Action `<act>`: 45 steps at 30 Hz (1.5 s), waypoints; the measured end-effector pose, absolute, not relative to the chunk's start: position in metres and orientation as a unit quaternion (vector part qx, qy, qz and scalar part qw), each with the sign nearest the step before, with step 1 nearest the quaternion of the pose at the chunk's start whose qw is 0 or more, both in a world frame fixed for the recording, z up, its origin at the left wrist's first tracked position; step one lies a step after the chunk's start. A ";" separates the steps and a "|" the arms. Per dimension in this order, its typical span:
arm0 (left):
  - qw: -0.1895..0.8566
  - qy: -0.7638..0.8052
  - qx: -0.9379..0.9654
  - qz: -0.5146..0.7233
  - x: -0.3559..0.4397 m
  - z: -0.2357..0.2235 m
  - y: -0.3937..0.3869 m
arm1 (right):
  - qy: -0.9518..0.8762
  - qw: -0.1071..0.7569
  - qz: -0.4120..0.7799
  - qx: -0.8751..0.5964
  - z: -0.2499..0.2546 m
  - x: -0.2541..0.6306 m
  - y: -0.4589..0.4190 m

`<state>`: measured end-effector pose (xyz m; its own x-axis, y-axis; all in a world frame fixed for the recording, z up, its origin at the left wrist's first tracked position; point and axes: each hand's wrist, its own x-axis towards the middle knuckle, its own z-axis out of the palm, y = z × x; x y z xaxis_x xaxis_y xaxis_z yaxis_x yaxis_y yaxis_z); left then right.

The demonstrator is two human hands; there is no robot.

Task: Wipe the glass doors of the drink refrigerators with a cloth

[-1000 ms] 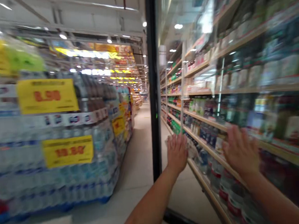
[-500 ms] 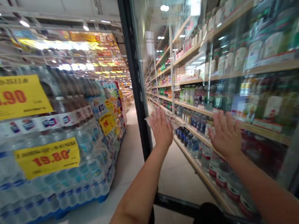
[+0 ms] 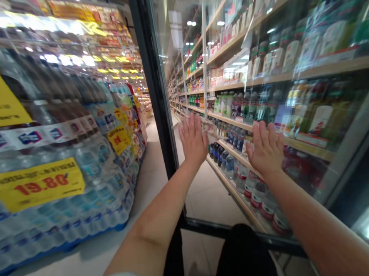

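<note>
My left hand (image 3: 192, 141) lies flat with its fingers stretched upward, near the left edge of a clear glass door (image 3: 203, 191). A pale, blotchy cloth (image 3: 211, 130) shows from under this hand, spread against the glass. Farther right, my right hand (image 3: 266, 147) is raised with straight fingers and an open palm turned to the same pane; no held thing shows in it. The door has a black frame (image 3: 156, 85). Through the glass appear wooden shelves (image 3: 299, 74) with rows of drink bottles (image 3: 266, 201).
At left stands a tall stack of shrink-wrapped water bottles (image 3: 95, 168) on a blue base, with yellow price signs (image 3: 46, 184). A light tiled aisle (image 3: 143, 174) runs between stack and door. My dark-clothed knee (image 3: 244, 255) is close below the door's bottom rail (image 3: 208, 228).
My view has swung to the right and tilted down, so the stack and door frame shift left and upward. Both hands keep about the same places at the glass. My knee has come into view.
</note>
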<state>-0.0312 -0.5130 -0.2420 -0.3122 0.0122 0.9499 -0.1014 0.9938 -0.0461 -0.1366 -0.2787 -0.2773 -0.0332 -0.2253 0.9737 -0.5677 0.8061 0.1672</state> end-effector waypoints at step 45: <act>0.334 -0.924 -0.155 0.106 0.001 -0.307 -0.548 | -0.790 0.528 0.164 0.267 -0.269 -0.125 -0.276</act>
<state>0.0007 -0.5476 -0.3066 -0.7290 0.3567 0.5842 0.2152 0.9296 -0.2991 -0.1246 -0.2760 -0.2690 -0.3007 -0.2486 0.9208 -0.5952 0.8032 0.0225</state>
